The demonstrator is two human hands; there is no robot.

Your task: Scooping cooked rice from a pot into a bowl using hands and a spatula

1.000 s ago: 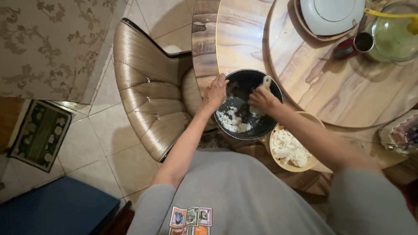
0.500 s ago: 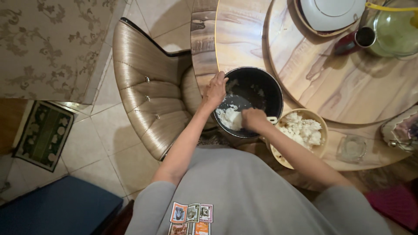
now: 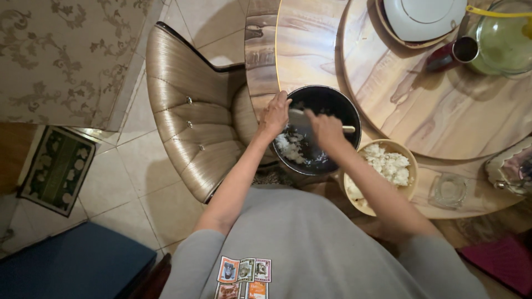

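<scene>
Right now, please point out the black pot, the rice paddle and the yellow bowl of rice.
black pot [image 3: 344, 113]: head view, on its far right rim.
rice paddle [image 3: 298, 118]: head view, on the pale blade inside the pot.
yellow bowl [image 3: 353, 195]: head view, on its near left rim.

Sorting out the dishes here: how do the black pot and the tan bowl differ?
The black pot is dark and larger; the tan bowl is pale and smaller. The pot holds scattered rice remnants, the bowl a heap. The left hand grips the pot's rim; no hand touches the bowl. Both are round, on the table.
</scene>
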